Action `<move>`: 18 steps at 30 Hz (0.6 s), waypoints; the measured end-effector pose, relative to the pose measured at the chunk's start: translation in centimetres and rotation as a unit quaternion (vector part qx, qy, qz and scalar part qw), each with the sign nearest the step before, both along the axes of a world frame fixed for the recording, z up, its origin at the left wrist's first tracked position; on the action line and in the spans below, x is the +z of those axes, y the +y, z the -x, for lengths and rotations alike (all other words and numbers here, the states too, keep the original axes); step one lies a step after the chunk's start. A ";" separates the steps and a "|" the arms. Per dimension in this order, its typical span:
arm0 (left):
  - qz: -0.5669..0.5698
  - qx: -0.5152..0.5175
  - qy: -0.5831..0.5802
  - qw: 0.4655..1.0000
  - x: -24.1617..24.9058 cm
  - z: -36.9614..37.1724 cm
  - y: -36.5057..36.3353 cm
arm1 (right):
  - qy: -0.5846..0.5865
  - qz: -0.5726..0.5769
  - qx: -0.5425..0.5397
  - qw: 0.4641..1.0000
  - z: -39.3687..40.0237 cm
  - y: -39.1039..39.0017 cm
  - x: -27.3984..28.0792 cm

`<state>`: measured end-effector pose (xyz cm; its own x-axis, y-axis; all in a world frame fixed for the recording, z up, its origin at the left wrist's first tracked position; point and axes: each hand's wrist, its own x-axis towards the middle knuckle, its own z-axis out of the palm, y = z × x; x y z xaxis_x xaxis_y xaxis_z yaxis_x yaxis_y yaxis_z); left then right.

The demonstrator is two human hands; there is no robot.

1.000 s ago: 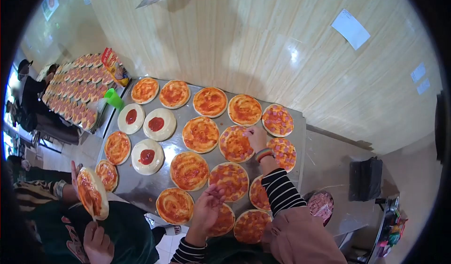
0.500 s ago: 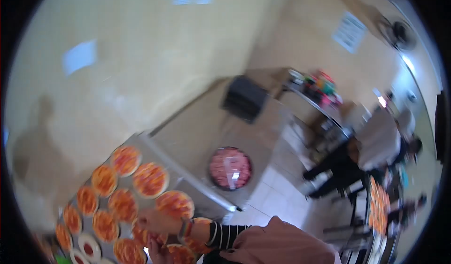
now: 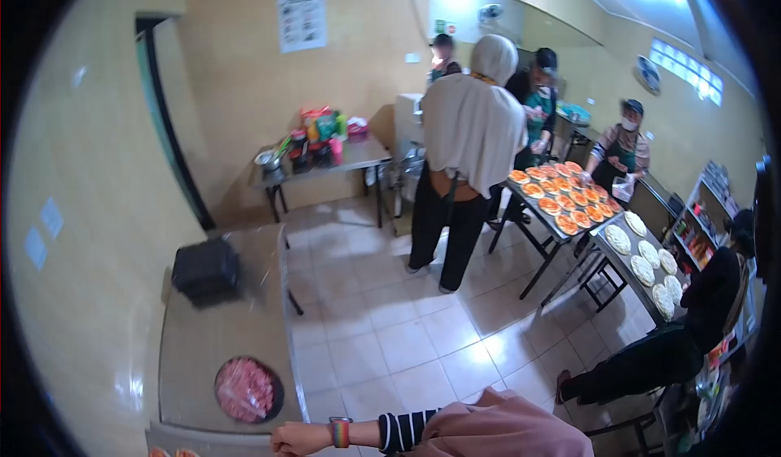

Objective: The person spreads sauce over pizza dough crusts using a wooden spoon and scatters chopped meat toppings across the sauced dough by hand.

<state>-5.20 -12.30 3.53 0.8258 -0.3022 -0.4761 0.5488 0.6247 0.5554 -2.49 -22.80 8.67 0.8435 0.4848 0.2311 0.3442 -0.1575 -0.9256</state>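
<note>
My right hand [image 3: 301, 439] is at the bottom edge, with a rainbow-striped wristband and a black-and-white striped sleeve behind it. Its fingers curl downward and look closed. The frame cuts off the fingertips, so what they hold, if anything, is hidden. My left hand is out of view. To the left of my right hand, parts of small pizzas [image 3: 185, 453] with orange-red topping show at the bottom corner. Just beyond lies a round dark bowl of pink minced or chopped filling [image 3: 246, 389], with shiny clear plastic over it.
The bowl stands on a long table [image 3: 236, 311] with a black box [image 3: 207, 270]. Behind is a side table [image 3: 358, 153] with bags and jars. Several people stand to the right, around a table of topped pizzas [image 3: 561, 201] and a tray of pale dough rounds [image 3: 643, 272].
The view has swung right and levelled. Most pizzas and my left hand have left the frame. My right hand, over the pizzas earlier, now shows at the bottom edge.
</note>
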 end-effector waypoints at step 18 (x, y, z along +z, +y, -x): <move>-0.074 -0.288 0.019 0.955 2.7 2.0 -27.7 | 0.044 0.026 -0.379 0.924 10.4 -31.6 -0.7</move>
